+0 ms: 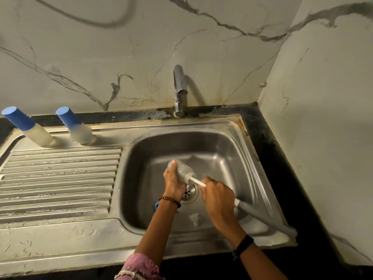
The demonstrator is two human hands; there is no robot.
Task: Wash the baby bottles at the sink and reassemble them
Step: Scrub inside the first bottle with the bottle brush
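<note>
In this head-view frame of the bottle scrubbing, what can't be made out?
- Brush head: hidden inside the blurred bottle that the left hand holds.
- Blue part: mostly behind the left wrist.
- Clear piece on the sink floor: too faint to identify.
- Brush handle end: blurred.
- Water flow from the tap: not discernible.

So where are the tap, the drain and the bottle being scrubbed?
tap (pixel 179 85): head view, on its upright chrome body.
drain (pixel 188 196): head view, on the perforated metal centre in the basin floor.
bottle (pixel 184 172): head view, on its clear side, beside the left hand's fingers.
</note>
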